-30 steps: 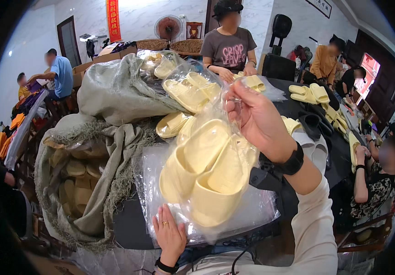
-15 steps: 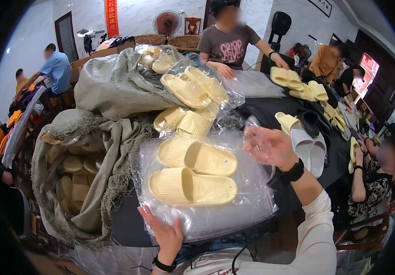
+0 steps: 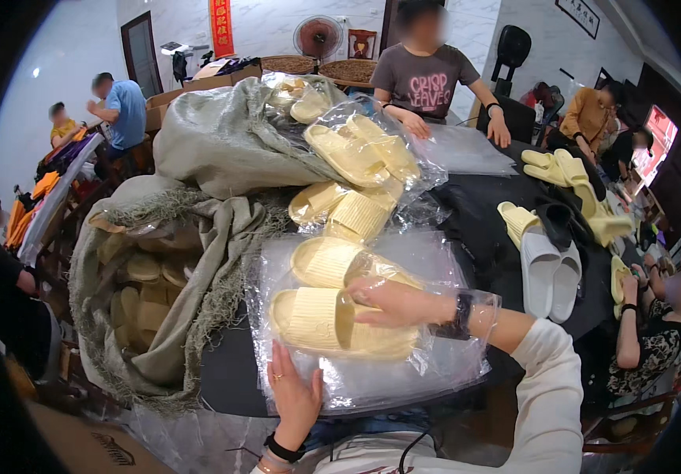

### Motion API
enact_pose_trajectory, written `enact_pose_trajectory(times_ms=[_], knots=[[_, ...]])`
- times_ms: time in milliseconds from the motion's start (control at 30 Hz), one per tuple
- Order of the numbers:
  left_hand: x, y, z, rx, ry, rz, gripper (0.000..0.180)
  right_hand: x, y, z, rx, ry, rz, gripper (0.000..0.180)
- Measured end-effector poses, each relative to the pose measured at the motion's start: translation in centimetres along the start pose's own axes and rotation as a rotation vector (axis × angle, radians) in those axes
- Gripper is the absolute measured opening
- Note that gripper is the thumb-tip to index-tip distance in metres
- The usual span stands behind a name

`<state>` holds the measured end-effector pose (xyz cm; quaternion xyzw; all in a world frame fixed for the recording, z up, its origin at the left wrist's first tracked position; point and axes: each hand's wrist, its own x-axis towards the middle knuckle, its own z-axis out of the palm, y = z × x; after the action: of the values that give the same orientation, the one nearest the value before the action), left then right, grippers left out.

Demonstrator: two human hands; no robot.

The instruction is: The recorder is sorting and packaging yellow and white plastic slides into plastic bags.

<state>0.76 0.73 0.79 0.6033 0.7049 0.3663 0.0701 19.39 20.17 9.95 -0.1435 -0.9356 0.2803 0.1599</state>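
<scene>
A pair of pale yellow ribbed slippers lies side by side in a clear plastic bag, the far slipper (image 3: 326, 261) above the near slipper (image 3: 306, 316). My right hand (image 3: 404, 302) reaches in through the bag's right end, with film around my wrist. Its slightly blurred fingers stretch over the slippers' footbeds, apart from the thumb. Near the lower left edge of the bag, my left hand (image 3: 296, 401) lies open, fingertips touching the film beside the near slipper. Beneath is a stack of clear bags (image 3: 392, 385).
An open woven sack (image 3: 218, 312) with yellow slippers stands at left; another sack (image 3: 206, 146) lies behind it. Bagged slippers (image 3: 356, 154) are piled beyond my work. White slippers (image 3: 540, 276) rest at right on the black table (image 3: 479, 213). A co-worker (image 3: 427, 79) stands across, beside more bags.
My right hand has moved from the bag's upper right into it, over the slippers. My left hand stays at the near edge. The co-worker opposite has let go of the yellow slippers.
</scene>
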Motion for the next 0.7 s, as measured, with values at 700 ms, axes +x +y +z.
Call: enact_pose_trajectory(times_ms=[700], knots=[[-2.0, -1.7, -0.6, -0.383, 0.350, 0.090, 0.052, 0.2, 1.5, 4.1, -0.032, -0.129, 0.316, 0.022]])
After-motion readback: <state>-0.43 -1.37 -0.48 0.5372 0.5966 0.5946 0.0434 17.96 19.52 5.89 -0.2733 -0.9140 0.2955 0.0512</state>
